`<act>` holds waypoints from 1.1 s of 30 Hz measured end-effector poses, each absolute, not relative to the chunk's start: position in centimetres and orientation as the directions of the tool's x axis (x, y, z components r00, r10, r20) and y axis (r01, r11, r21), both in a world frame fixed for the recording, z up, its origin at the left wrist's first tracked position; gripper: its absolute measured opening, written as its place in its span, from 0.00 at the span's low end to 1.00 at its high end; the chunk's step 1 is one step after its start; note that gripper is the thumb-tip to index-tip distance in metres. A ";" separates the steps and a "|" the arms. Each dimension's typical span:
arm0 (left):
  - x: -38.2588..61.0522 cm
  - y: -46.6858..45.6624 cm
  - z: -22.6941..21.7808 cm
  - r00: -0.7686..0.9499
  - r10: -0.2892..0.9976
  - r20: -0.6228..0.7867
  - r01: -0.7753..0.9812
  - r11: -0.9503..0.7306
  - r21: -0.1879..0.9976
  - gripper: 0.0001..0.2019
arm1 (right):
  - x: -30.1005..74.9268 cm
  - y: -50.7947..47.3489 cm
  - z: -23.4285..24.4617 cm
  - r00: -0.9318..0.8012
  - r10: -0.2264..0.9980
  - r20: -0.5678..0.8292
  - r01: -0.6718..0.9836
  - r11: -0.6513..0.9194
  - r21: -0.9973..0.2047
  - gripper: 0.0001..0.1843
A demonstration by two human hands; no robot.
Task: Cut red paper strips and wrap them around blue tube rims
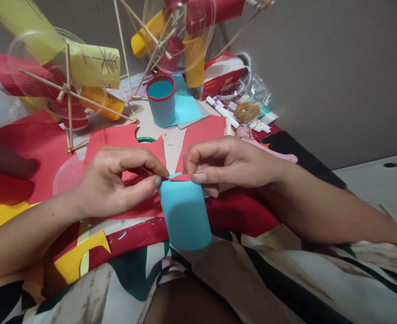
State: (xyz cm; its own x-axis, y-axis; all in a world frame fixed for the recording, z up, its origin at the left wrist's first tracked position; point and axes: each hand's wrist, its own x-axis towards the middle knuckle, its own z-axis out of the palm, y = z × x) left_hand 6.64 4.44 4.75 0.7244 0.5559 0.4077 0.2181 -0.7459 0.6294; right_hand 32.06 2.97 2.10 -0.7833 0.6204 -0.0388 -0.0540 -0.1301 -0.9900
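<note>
A light blue paper cup (185, 216) lies tilted toward me at the table's front edge, its rim facing away. Along that rim runs a narrow red paper strip (181, 177). My left hand (117, 180) pinches the strip at the rim's left end between thumb and index finger. At the right end, my right hand (225, 164) has its thumb on the strip, with the other fingers behind the rim. Farther back stands a similar blue cup (164, 110) with a red band round its top.
Stick-framed wheels with clear plastic discs (66, 90) and coloured paper cups stand at the back. Red paper sheets (117, 146), yellow scraps (83, 256), glue sticks (221, 110), rubber bands (247, 111) and pink-handled scissors (272, 150) lie around. A grey wall (336, 67) rises behind.
</note>
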 end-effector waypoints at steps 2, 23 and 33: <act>6.6 4.4 4.7 0.702 0.594 0.394 0.244 -0.720 0.650 0.07 | 32.1 2.9 2.1 -0.777 0.629 -0.024 -0.066 -0.119 -0.991 0.12; 7.0 4.5 4.3 0.776 0.604 0.179 0.147 -0.450 0.881 0.07 | 32.0 2.9 2.0 -0.774 0.633 -0.027 -0.020 -0.068 -0.998 0.08; 7.4 3.6 4.2 0.753 0.653 0.076 0.189 -0.325 0.927 0.11 | 32.3 2.6 2.4 -0.772 0.635 0.030 -0.035 0.005 -0.999 0.06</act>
State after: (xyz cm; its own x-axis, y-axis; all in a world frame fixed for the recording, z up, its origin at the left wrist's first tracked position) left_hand 7.36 3.56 4.15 0.7532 0.6534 0.0755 0.1887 -0.3246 0.9268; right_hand 32.33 2.64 2.37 -0.7716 0.6354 0.0303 -0.0351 0.0050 -0.9994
